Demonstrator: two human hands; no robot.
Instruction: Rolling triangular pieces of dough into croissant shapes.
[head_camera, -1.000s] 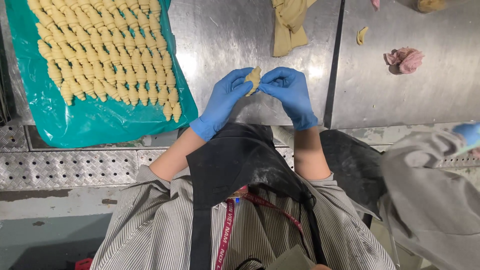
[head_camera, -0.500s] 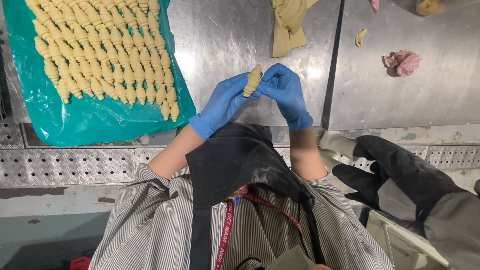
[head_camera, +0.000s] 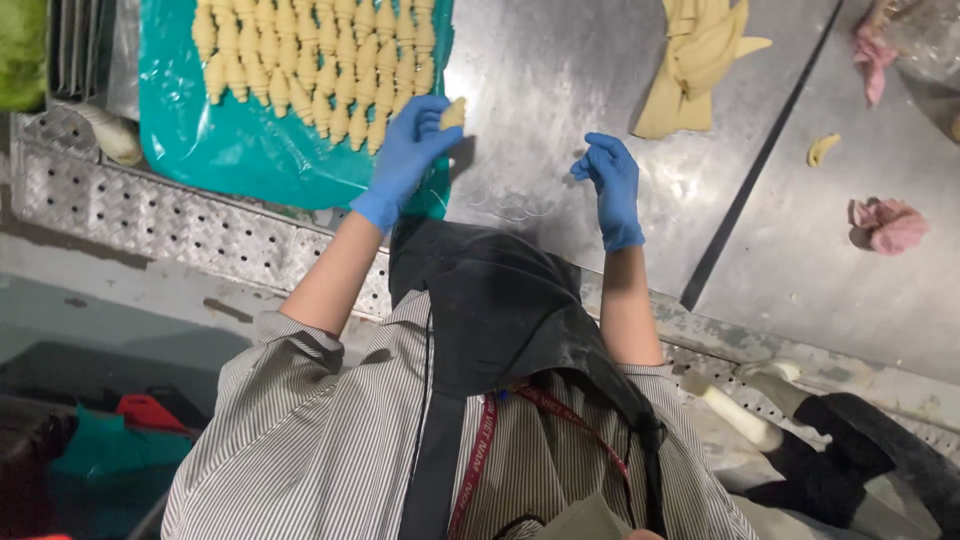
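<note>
My left hand (head_camera: 408, 152), in a blue glove, holds a small rolled piece of dough (head_camera: 453, 113) at the right edge of a teal plastic sheet (head_camera: 215, 150). Rows of shaped dough pieces (head_camera: 320, 60) lie on that sheet. Over the bare steel table (head_camera: 540, 70) hovers my right hand (head_camera: 610, 180), also gloved in blue, with its fingers apart and nothing in them. A pile of flat dough strips (head_camera: 695, 60) sits further back on the table.
A small dough scrap (head_camera: 822, 149) and a crumpled pink cloth (head_camera: 890, 224) lie on the right part of the table. A dark seam (head_camera: 760, 160) runs across the steel. A perforated metal ledge (head_camera: 150, 210) borders the table's near edge.
Both hands held the dough piece together before. Now the left hand has carried it left to the teal sheet, and the right hand has let go.
</note>
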